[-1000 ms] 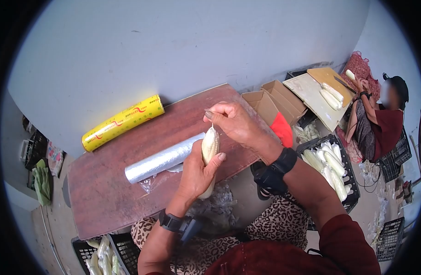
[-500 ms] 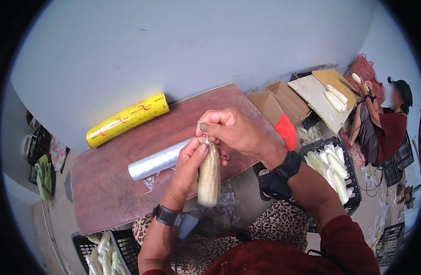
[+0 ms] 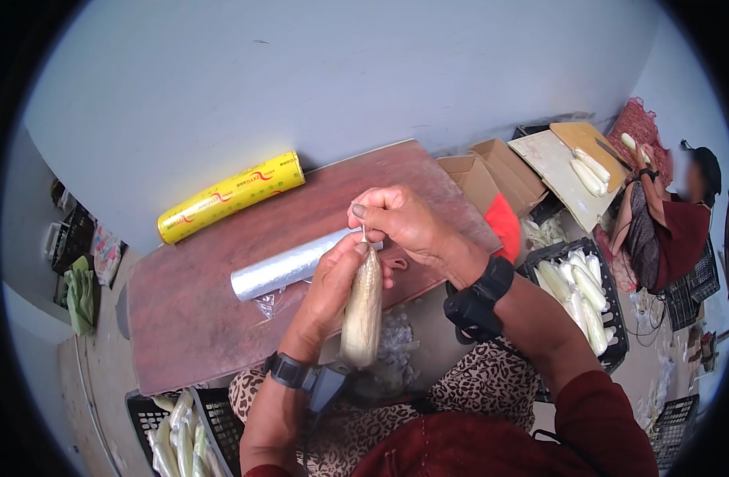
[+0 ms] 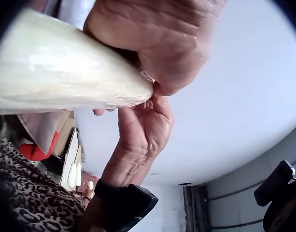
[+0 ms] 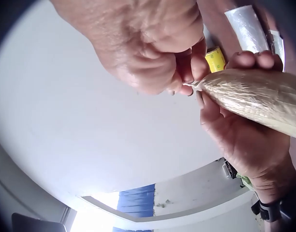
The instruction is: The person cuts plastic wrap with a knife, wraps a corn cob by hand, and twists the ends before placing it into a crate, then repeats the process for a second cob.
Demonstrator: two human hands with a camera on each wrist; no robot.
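Note:
An ear of corn (image 3: 362, 314) in clear film hangs tip-up in front of the body. My left hand (image 3: 330, 280) grips it near the top, thumb at the tip. Just above, my right hand (image 3: 402, 224) pinches the twisted end of the film between thumb and fingers. The right wrist view shows the twist in the fingertips of the right hand (image 5: 148, 43), with the left hand (image 5: 249, 140) around the wrapped corn (image 5: 259, 94). In the left wrist view the corn (image 4: 66, 67) extends to the left from both hands.
A silver film roll (image 3: 277, 269) and a yellow roll (image 3: 233, 196) lie on the red-brown table (image 3: 189, 318). Crates of corn stand at right (image 3: 616, 318) and lower left (image 3: 142, 421). Cardboard boxes (image 3: 503, 171) are beyond the table; a seated person (image 3: 678, 226) holds corn at right.
The left hand has moved up from the middle of the corn to its tip, and the corn now hangs more in front of the fingers. The right hand still pinches the film end.

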